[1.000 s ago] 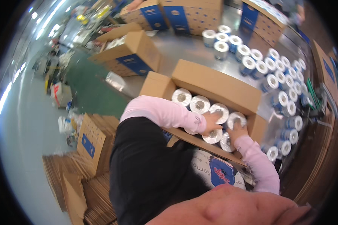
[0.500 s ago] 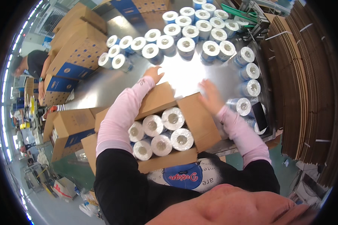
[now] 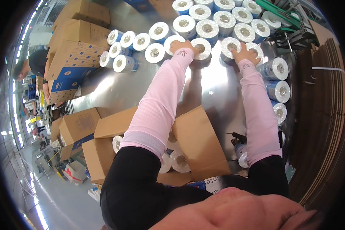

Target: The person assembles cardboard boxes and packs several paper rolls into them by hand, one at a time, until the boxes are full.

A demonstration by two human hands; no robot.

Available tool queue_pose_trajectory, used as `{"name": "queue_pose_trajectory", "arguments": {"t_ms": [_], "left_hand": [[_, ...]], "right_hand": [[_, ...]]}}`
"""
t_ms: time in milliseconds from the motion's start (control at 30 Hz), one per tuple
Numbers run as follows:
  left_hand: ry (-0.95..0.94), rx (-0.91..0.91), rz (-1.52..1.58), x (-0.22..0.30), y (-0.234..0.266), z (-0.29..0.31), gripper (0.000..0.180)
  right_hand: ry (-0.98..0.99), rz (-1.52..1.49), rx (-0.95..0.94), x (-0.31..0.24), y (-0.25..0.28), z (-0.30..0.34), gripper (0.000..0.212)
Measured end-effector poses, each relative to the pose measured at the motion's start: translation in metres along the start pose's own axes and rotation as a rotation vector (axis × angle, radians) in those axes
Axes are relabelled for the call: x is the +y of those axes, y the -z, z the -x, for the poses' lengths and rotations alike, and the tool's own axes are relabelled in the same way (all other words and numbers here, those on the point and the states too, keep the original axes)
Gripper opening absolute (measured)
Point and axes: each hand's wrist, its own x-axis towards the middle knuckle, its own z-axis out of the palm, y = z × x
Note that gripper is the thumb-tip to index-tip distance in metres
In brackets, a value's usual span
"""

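Observation:
My left hand [image 3: 184, 47] reaches across the metal table, its fingers spread over the tops of two plastic-wrapped white rolls, a left one [image 3: 173, 41] and a right one [image 3: 201, 45]. Likewise, my right hand [image 3: 247, 55] rests with fingers apart on another pair, one roll [image 3: 229, 44] to its left and one [image 3: 254, 47] behind it. All these rolls stand upright, and their sides are partly blue. Close to my body is an open cardboard box [image 3: 203, 142] holding more wrapped rolls [image 3: 179, 160]; my left arm hides much of its inside.
More rolls [image 3: 206, 28] crowd the table's far side, and several lie along its right edge [image 3: 276, 91]. Flat cardboard stacks [image 3: 322, 115] rise at the right. Printed cartons [image 3: 76, 57] stand at the left, where another person [image 3: 36, 63] bends over. Green rails [image 3: 276, 11] are far right.
Both hands have moved forward, away from the open box, and now touch rolls at the far side. The view has shifted, and my left arm now covers most of the boxed rolls.

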Motion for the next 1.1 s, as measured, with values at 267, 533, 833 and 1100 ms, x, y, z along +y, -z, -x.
{"name": "queue_pose_trajectory", "arguments": {"t_ms": [267,533,833,1100], "left_hand": [[-0.376,-0.110,-0.097,-0.074,-0.008,0.043,0.061],[-0.588,0.027,1.617,-0.222,0.044,0.142,0.036],[-0.454,-0.284,1.703,-0.409,0.064,0.375,0.037],[-0.428,0.022,0.678,-0.488,0.019,0.470,0.032]], "right_hand": [[0.404,0.125,-0.006,0.027,-0.035,0.149,0.039],[0.450,-0.114,0.085,0.093,-0.072,0.281,0.034],[0.189,-1.564,-0.137,0.125,-0.019,0.203,0.048],[1.168,-0.886,-0.795,-0.042,0.154,0.310,0.057]]}}
